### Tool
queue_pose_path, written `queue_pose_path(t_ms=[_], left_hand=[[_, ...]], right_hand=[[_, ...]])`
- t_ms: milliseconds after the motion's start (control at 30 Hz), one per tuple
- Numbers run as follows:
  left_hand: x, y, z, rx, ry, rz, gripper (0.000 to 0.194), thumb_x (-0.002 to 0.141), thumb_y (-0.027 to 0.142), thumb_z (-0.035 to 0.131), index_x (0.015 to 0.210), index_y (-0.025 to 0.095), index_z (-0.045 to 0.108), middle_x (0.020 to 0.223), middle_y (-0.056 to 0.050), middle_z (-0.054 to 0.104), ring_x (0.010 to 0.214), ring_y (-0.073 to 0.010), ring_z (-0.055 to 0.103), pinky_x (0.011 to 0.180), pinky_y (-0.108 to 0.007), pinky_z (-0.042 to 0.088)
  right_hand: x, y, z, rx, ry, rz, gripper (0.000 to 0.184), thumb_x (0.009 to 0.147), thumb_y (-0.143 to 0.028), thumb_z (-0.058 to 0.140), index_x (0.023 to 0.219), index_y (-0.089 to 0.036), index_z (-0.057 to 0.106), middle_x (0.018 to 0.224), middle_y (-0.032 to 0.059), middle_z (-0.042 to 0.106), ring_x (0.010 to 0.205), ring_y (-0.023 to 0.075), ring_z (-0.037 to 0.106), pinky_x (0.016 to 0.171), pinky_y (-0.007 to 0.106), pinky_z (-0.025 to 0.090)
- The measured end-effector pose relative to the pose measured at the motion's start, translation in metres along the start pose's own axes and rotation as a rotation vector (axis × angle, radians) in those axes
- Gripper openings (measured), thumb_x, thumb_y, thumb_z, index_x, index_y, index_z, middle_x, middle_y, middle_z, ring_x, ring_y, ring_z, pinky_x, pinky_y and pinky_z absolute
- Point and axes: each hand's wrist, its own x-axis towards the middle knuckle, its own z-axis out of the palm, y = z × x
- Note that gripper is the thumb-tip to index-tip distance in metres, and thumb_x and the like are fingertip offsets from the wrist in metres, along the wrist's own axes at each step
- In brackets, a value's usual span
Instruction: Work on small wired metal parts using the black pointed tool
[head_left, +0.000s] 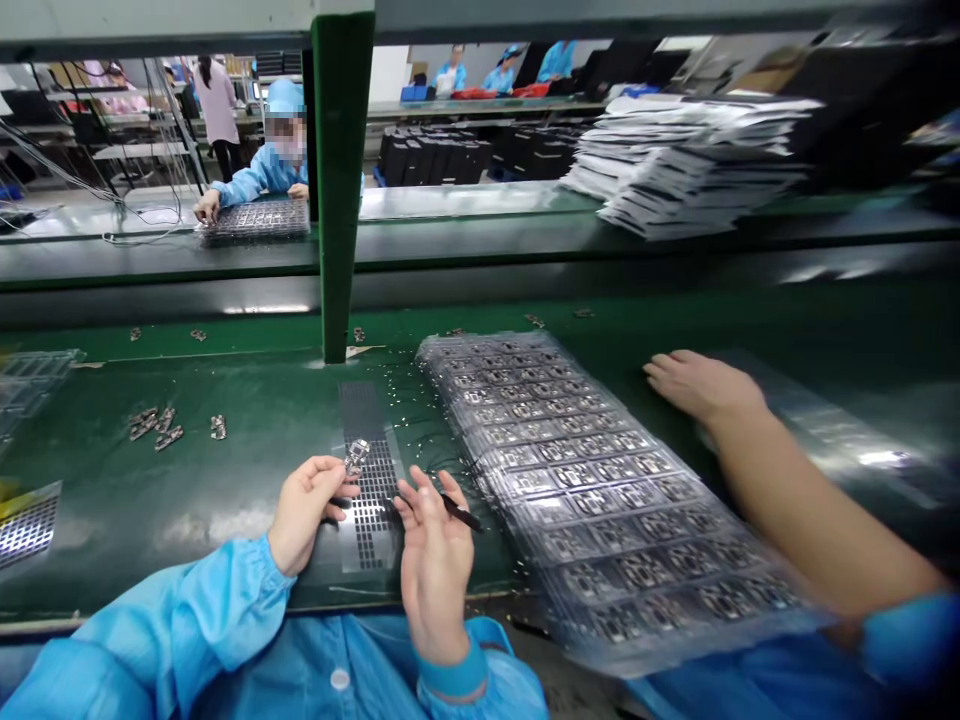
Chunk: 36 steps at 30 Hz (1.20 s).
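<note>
My left hand (304, 508) is closed in a pinch on a small shiny metal part (356, 455), held just above a narrow clear sheet (361, 405) covered with rows of tiny dark pieces. My right hand (433, 560) hovers beside it at the sheet's near end, thumb and fingers closed on a thin black tool (463, 516) that points to the right. Both sleeves are light blue. The sheet lies flat on the green bench mat (225, 480).
A large clear blister tray (600, 490) filled with metal parts lies at the right, overhanging the front edge. A co-worker's hand (697, 385) rests beyond it. Loose metal parts (157, 425) lie at the left. A green post (341, 190) stands behind, and another person works across the line.
</note>
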Motion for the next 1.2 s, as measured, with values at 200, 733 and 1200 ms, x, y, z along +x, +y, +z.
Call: queue_pose_path(t_ms=[200,733,1200], left_hand=[[-0.006,-0.008,0.001,0.079,-0.065,0.044,0.044,0.066,0.048,0.072,0.086,0.013,0.053,0.071,-0.005,0.066,0.067,-0.0139,0.064,0.043,-0.014,0.045],[-0.003,0.016,-0.004,0.674,-0.329,0.327,0.02,0.084,0.03,0.051,0.086,0.015,0.064,0.082,-0.003,0.058,0.074,-0.0126,0.054,0.067,-0.023,0.042],[0.003,0.009,-0.01,0.53,-0.423,0.116,0.026,0.076,0.033,0.062,0.09,0.011,0.064,0.07,-0.002,0.06,0.06,-0.0097,0.052,0.058,-0.02,0.042]], right_hand=[[-0.007,0.008,0.004,-0.097,-0.157,0.036,0.045,0.069,-0.028,0.075,0.104,-0.022,0.049,0.096,0.0043,0.069,0.089,0.0177,0.065,0.081,0.033,0.049],[-0.009,-0.01,-0.011,-0.597,-0.511,-0.123,0.025,0.078,-0.022,0.062,0.099,-0.022,0.048,0.079,0.0016,0.066,0.071,0.0165,0.065,0.067,0.029,0.053],[-0.015,-0.009,-0.006,-0.496,-0.529,0.047,0.032,0.073,-0.025,0.068,0.097,-0.022,0.047,0.069,-0.0031,0.061,0.057,0.0127,0.061,0.055,0.025,0.054]])
